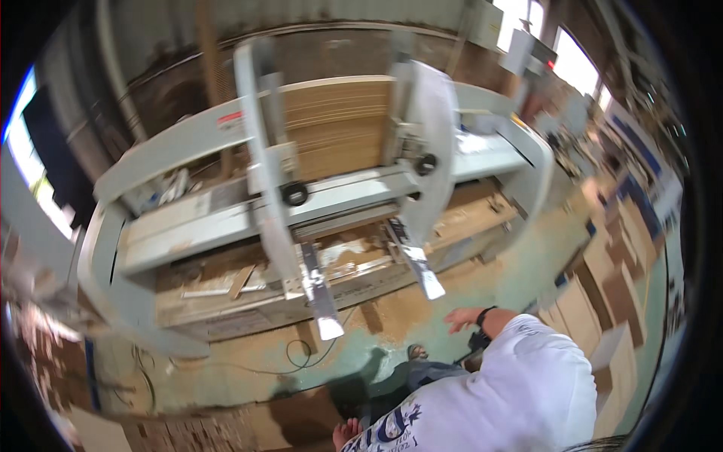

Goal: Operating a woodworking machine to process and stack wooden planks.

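My right hand [463, 320], with a black band at the wrist, reaches out in front of my white shirt. Its fingers are apart and nothing shows in them. Nearest to it is the end of a flat metal support bar [428, 282] on a large pale grey machine [181, 139]; hand and bar do not touch. Low at the picture's bottom, my left hand [347, 434] shows only in part beside the shirt, its fingers blurred. A stack of brown boards [335, 124] sits between the machine's two curved uprights. A second metal bar [321, 297] juts forward.
Black round knobs [294, 193] sit on the machine's beam. A loose wood strip [242, 282] and dust lie in its tray. A cable [297, 361] coils on the green floor. Stacks of brown boards [621, 305] stand at the right; more pieces [188, 429] lie lower left.
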`<state>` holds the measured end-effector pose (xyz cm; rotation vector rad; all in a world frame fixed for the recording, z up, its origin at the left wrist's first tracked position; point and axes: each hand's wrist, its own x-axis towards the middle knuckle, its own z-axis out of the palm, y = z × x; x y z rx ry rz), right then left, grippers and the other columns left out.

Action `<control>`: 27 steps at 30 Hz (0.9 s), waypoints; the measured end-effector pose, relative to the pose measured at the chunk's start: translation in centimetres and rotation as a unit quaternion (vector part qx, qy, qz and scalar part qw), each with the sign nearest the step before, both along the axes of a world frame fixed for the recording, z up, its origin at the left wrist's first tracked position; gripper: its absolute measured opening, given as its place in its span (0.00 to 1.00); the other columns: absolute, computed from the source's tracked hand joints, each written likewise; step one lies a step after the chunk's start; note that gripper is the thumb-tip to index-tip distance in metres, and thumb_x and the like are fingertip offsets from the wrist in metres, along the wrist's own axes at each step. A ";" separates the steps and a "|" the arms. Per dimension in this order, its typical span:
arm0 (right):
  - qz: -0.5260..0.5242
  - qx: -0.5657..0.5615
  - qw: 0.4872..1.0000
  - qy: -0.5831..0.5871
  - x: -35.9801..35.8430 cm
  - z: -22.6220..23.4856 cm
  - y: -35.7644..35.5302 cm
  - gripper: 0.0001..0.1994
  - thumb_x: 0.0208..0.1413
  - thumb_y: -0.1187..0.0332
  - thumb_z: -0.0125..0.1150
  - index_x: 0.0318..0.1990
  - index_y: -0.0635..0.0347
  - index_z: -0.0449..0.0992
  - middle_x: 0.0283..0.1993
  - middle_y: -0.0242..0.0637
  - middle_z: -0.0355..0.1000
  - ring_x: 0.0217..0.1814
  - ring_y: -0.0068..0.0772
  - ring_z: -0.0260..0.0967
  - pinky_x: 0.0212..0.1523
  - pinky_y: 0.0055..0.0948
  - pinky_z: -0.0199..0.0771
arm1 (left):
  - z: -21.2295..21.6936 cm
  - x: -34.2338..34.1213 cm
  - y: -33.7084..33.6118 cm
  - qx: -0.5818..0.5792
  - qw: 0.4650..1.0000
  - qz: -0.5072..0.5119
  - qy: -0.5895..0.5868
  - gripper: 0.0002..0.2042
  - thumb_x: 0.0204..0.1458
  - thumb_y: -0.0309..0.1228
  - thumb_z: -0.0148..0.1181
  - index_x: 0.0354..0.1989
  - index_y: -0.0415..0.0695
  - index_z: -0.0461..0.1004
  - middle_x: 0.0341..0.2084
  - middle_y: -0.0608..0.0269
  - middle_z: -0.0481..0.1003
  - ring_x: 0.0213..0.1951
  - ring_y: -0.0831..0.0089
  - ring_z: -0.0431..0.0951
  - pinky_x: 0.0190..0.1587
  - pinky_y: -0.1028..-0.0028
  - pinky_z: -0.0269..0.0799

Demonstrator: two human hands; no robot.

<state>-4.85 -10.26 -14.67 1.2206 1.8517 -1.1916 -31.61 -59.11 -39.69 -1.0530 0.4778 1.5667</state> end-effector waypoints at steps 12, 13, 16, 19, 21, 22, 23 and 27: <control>-0.702 -0.012 0.711 -0.038 40.7 -4.9 -10.4 0.24 0.57 0.52 0.45 0.51 0.62 0.66 0.35 0.38 0.76 0.38 0.38 0.73 0.37 0.41 0.72 | 28.9 8.7 41.6 0.075 0.885 -0.309 0.340 0.10 0.53 0.38 0.46 0.30 0.45 0.68 0.34 0.66 0.72 0.42 0.68 0.70 0.47 0.65 0.66; -0.705 -0.026 0.709 -0.010 39.9 -2.5 -10.1 0.24 0.57 0.52 0.44 0.53 0.61 0.64 0.37 0.41 0.75 0.43 0.40 0.71 0.41 0.44 0.70 | 29.8 10.8 44.4 0.098 0.880 -0.333 0.323 0.09 0.53 0.37 0.47 0.31 0.45 0.68 0.34 0.65 0.72 0.43 0.68 0.70 0.48 0.65 0.66; -0.725 -0.051 0.683 0.078 42.7 -2.5 -8.9 0.24 0.58 0.53 0.42 0.58 0.57 0.58 0.42 0.42 0.73 0.50 0.42 0.68 0.45 0.47 0.68 | 32.5 17.4 51.4 0.165 0.861 -0.399 0.269 0.09 0.52 0.35 0.49 0.33 0.44 0.70 0.36 0.64 0.72 0.44 0.67 0.71 0.49 0.64 0.66; -0.750 -0.044 0.641 0.158 43.5 -1.3 -6.6 0.23 0.58 0.53 0.44 0.57 0.57 0.60 0.40 0.41 0.74 0.45 0.37 0.70 0.45 0.43 0.67 | 33.4 23.0 57.9 0.206 0.829 -0.475 0.213 0.10 0.52 0.35 0.49 0.35 0.42 0.71 0.34 0.62 0.73 0.43 0.66 0.71 0.50 0.63 0.65; -0.745 -0.075 0.633 0.198 44.6 -1.3 -5.8 0.23 0.59 0.54 0.43 0.57 0.59 0.58 0.40 0.40 0.74 0.44 0.34 0.72 0.45 0.41 0.67 | 33.7 26.3 61.3 0.210 0.819 -0.501 0.188 0.10 0.52 0.35 0.49 0.35 0.42 0.71 0.33 0.62 0.74 0.42 0.66 0.72 0.50 0.63 0.66; -0.745 -0.064 0.628 0.213 44.7 -0.2 -5.3 0.23 0.59 0.55 0.42 0.58 0.58 0.56 0.41 0.41 0.74 0.44 0.33 0.72 0.44 0.38 0.67 | 34.0 28.0 63.3 0.210 0.811 -0.519 0.170 0.09 0.52 0.34 0.50 0.35 0.42 0.71 0.32 0.61 0.74 0.42 0.65 0.72 0.50 0.63 0.66; -0.759 -0.075 0.606 0.226 45.0 -0.1 -4.9 0.23 0.59 0.55 0.42 0.58 0.57 0.55 0.42 0.42 0.73 0.44 0.32 0.72 0.43 0.36 0.68 | 34.5 29.4 64.9 0.197 0.807 -0.531 0.168 0.08 0.51 0.33 0.50 0.34 0.42 0.71 0.32 0.60 0.75 0.41 0.65 0.73 0.50 0.62 0.66; -0.832 -0.040 0.482 0.271 46.8 0.3 -4.3 0.20 0.59 0.54 0.43 0.53 0.55 0.61 0.41 0.43 0.74 0.40 0.33 0.72 0.36 0.33 0.71 | 35.7 33.7 75.2 0.289 0.727 -0.590 0.200 0.08 0.52 0.34 0.49 0.31 0.43 0.71 0.28 0.60 0.75 0.35 0.67 0.74 0.44 0.68 0.70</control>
